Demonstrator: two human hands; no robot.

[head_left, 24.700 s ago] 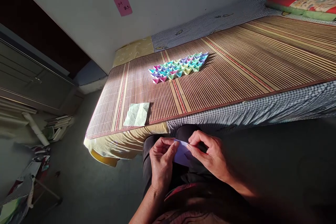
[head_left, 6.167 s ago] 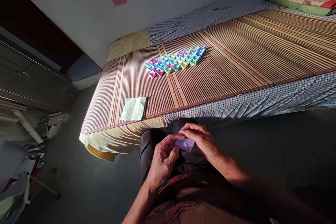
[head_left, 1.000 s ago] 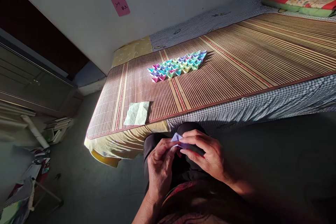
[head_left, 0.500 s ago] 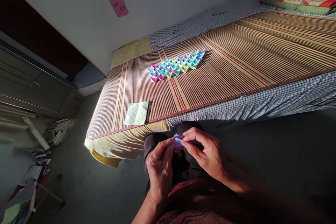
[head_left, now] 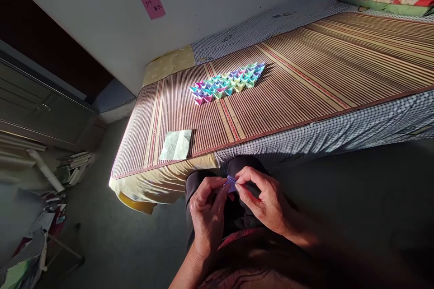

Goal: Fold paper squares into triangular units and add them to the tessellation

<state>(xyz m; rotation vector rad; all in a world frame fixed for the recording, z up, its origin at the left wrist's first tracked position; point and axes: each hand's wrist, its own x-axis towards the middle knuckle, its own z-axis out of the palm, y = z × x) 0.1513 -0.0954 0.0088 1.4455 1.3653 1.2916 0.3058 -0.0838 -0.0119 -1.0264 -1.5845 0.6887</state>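
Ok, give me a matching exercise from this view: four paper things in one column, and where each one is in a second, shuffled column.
Things:
1. small purple folded paper
2. pale green creased paper sheet
3. cluster of multicoloured folded paper pieces
4. pink square paper note

Places:
a. stuck on the white wall
b. pinched between the left hand and the right hand
c. lying flat by the near left corner of the striped bamboo mat
d. set in tight rows farther back on the mat

Pairs: 1-b, 2-c, 3-d, 4-a.
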